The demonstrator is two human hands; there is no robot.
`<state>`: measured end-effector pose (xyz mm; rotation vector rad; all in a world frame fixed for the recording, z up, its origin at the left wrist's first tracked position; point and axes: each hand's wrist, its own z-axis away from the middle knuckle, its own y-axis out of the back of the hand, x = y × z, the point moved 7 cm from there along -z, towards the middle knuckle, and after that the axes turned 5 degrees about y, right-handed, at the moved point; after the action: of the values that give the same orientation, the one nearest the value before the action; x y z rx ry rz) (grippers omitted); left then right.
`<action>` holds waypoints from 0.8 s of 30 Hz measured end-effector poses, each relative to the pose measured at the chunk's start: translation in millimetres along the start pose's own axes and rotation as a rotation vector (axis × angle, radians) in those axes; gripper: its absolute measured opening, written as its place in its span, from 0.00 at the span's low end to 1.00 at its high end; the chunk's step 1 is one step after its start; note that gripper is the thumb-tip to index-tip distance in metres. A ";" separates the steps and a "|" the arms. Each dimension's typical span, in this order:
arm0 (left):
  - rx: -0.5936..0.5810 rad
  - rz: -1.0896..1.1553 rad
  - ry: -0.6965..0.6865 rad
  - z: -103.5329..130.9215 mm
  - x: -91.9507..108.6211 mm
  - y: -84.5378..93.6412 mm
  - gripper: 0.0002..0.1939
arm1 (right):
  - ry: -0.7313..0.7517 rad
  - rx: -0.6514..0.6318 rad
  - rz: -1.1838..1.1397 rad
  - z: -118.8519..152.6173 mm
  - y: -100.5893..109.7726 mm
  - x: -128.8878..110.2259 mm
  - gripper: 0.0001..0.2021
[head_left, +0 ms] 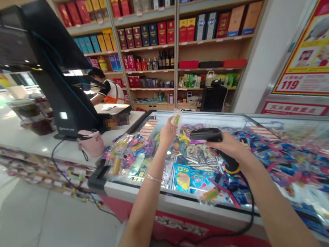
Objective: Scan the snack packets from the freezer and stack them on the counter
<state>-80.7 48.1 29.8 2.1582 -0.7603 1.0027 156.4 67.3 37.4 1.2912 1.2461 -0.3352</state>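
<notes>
Left hand (167,133) is raised over the far left part of the glass freezer lid (272,127), its grip pinched on a small clear snack packet (176,119) with orange and yellow contents, held upright at the fingertips. Right hand (229,146) has its grip wrapped round the handle of a black barcode scanner (206,135); the head points left toward the packet, near it but not touching. Scanner cable (246,217) drops over the front edge of the freezer. More bagged snacks (128,149) lie heaped at the lid's left end, beside a pink pouch (91,143) on the white tabletop (11,135), where the black till terminal (53,64) stands. Another person (104,88) sits behind the terminal, in front of the shelves (149,46). Judgement: scanning is in hand. To do it well, turn the packet so its code faces the scanner head, keep the film flat and taut against glare, fingers off the code, and hold both hands steady. Whether the code faces the scanner cannot be told.
</notes>
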 end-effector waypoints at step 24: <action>0.231 -0.344 0.276 18.7 -147.6 161.0 0.23 | -0.301 0.009 -0.807 -45.0 -233.1 -4.5 0.06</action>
<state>-267.6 -33.4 -50.8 2.1787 -0.1408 1.2114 -50.1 25.9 -72.5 0.6528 1.4521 -1.0664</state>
